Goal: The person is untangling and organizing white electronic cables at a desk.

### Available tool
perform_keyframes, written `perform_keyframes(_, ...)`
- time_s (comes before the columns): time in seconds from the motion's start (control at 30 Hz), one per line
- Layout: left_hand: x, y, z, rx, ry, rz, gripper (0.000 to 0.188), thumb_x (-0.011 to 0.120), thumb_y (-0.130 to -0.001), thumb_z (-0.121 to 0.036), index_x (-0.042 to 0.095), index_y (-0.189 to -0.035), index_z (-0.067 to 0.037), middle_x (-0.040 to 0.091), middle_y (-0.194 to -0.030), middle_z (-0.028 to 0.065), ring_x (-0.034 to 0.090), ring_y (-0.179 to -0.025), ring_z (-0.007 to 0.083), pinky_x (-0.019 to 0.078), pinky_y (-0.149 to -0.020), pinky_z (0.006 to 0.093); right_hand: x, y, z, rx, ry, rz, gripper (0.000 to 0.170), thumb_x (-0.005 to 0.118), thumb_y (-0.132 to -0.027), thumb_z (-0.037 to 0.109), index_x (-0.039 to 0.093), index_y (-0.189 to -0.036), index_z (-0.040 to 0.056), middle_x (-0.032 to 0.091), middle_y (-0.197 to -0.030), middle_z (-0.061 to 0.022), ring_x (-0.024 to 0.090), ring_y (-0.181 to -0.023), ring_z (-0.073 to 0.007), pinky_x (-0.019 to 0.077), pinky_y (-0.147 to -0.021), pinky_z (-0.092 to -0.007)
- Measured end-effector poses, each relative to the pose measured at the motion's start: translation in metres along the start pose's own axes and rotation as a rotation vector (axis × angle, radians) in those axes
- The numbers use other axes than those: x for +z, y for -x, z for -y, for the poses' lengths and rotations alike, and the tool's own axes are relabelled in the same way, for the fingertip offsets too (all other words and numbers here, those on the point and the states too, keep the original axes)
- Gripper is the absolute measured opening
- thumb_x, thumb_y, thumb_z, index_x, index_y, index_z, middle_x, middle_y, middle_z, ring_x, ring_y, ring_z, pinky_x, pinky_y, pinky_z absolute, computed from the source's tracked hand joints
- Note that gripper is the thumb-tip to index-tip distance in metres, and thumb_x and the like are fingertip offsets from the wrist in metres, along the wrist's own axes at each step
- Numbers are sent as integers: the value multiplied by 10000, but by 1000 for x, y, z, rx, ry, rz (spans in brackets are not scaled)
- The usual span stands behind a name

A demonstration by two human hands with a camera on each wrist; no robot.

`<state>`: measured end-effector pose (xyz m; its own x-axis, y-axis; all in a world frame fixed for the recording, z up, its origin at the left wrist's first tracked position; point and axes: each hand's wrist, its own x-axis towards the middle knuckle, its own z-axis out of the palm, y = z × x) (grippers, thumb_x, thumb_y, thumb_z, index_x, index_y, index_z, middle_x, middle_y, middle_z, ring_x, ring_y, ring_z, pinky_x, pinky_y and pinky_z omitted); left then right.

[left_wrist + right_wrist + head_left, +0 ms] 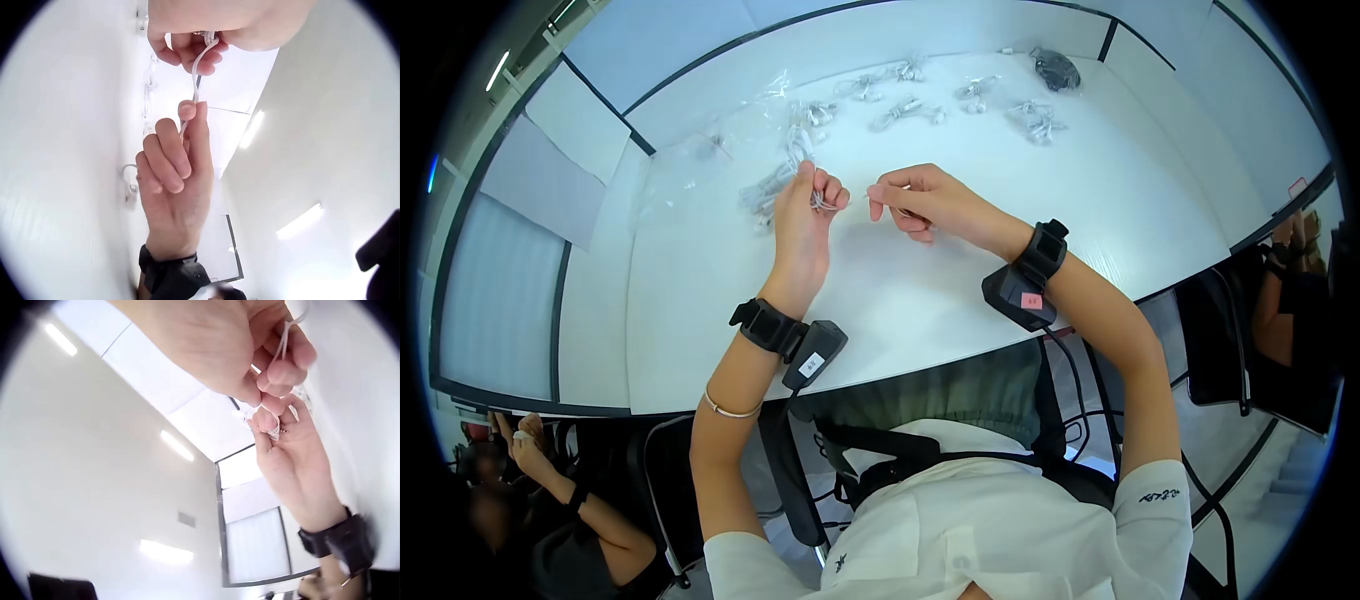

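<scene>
My left hand (807, 215) grips a bundled white cable (821, 203) above the table, its fingers curled round it. To its right, my right hand (935, 205) pinches a thin white strand between thumb and index finger. In the left wrist view the strand (196, 72) runs from the left hand (231, 22) to the right hand's fingertips (186, 110). The right wrist view shows a loop of white cable (285, 339) hanging at the right hand (212, 344), with the left hand (294, 456) beyond.
A pile of white cables (762, 195) lies just left of the left hand. Several bagged white cables (910, 113) lie towards the back of the table (1040, 230), with a black coiled cable (1055, 70) at the back right. Low partitions surround the table; other people sit at both sides.
</scene>
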<state>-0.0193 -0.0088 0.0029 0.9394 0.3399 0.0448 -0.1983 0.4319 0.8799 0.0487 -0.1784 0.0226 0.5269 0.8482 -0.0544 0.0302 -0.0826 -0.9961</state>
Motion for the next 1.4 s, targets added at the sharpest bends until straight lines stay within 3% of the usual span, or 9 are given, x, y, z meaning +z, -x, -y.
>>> perform_keyframes(0.17, 3, 0, 1, 19, -125, -7, 308, 418, -955, -280, 423, -720, -82, 483, -708, 36, 516, -690, 148, 428, -688, 279, 7, 0, 3, -287, 588, -191, 231, 536, -849, 281, 647, -784, 90, 463, -511, -39, 409, -460, -135, 329, -465, -286)
perform_keyframes(0.27, 1, 0, 3, 11, -169, 14, 311, 417, -955, -290, 431, -723, -83, 496, -708, 39, 528, -694, 145, 445, -688, 285, 8, 5, 5, -283, 638, -136, 203, 549, -833, 279, 655, -804, 108, 477, -523, -44, 413, -471, -173, 337, -474, -305)
perform_keyframes(0.37, 0, -1, 2, -41, -209, 60, 318, 420, -953, -310, 435, -727, -86, 506, -701, 40, 536, -675, 144, 457, -674, 285, 11, 9, 12, -340, 725, -105, 183, 567, -836, 250, 654, -834, 88, 479, -534, -31, 385, -479, -126, 312, -483, -263)
perform_keyframes(0.47, 4, 4, -1, -74, -279, 62, 333, 426, -947, -341, 438, -731, -87, 509, -674, 40, 531, -617, 141, 457, -635, 278, 12, 8, 11, -446, 724, -181, 186, 558, -823, 276, 657, -799, 120, 600, -627, -53, 525, -528, -227, 399, -510, -321)
perform_keyframes(0.6, 4, 5, 1, -120, -336, 143, 349, 435, -938, -373, 436, -735, -89, 505, -629, 38, 511, -542, 132, 443, -568, 271, 5, 7, 10, -575, 905, -238, 160, 559, -819, 239, 660, -813, 115, 645, -747, -58, 575, -602, -239, 434, -530, -322)
perform_keyframes(0.9, 11, 9, -1, -191, -363, 158, 357, 446, -932, -392, 429, -726, -101, 349, -586, -44, 274, -482, 40, 243, -446, 204, 1, 7, 10, -502, 1027, -331, 157, 576, -826, 238, 661, -840, 107, 628, -734, -43, 601, -629, -202, 449, -544, -302)
perform_keyframes(1.0, 13, 11, -4, -234, -395, 197, 351, 450, -938, -376, 429, -720, -102, 321, -589, -57, 266, -486, 38, 236, -457, 193, 0, 4, 7, -570, 1031, -396, 169, 581, -825, 254, 663, -828, 106, 621, -710, -41, 594, -616, -202, 442, -537, -299)
perform_keyframes(1.2, 12, 12, -5, -224, -377, 239, 359, 446, -938, -379, 419, -708, -105, 300, -586, -66, 255, -495, 38, 208, -462, 198, -2, 8, 19, -385, 1042, -390, 205, 578, -805, 268, 672, -820, 87, 654, -722, -70, 624, -668, -242, 471, -552, -323)
perform_keyframes(1.4, 14, 13, -4, -201, -365, 223, 365, 442, -938, -386, 406, -702, -110, 287, -591, -67, 254, -504, 42, 213, -472, 203, -5, 6, 16, -430, 1011, -459, 204, 586, -802, 277, 671, -804, 91, 646, -699, -73, 606, -617, -243, 447, -514, -336)
